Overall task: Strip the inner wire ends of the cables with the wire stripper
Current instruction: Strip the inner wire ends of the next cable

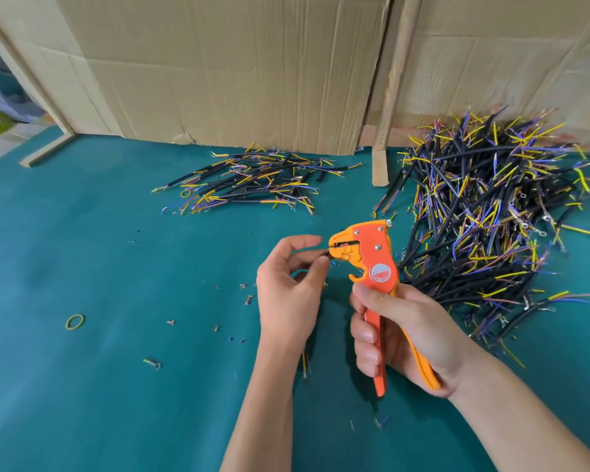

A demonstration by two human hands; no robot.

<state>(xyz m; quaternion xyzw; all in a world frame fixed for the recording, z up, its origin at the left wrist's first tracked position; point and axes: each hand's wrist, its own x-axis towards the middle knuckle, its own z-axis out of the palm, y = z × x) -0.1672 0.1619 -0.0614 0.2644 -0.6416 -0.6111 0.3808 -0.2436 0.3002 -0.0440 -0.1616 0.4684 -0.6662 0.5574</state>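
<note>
Right hand [402,328] grips the wire stripper [372,264]; left hand [286,284] pinches a cable [325,254] at its nose

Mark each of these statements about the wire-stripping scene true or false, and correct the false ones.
1. The right hand grips the stripper by its handles. True.
2. The left hand lies flat on the mat. False: it is raised and pinches a cable at the stripper's nose.
3. The bigger cable pile lies right of the stripper. True.
4. The mat is red. False: it is teal green.
5. A rubber band lies on the mat left of the hands. True.
6. A metal wall stands behind the piles. False: it is cardboard.
</note>
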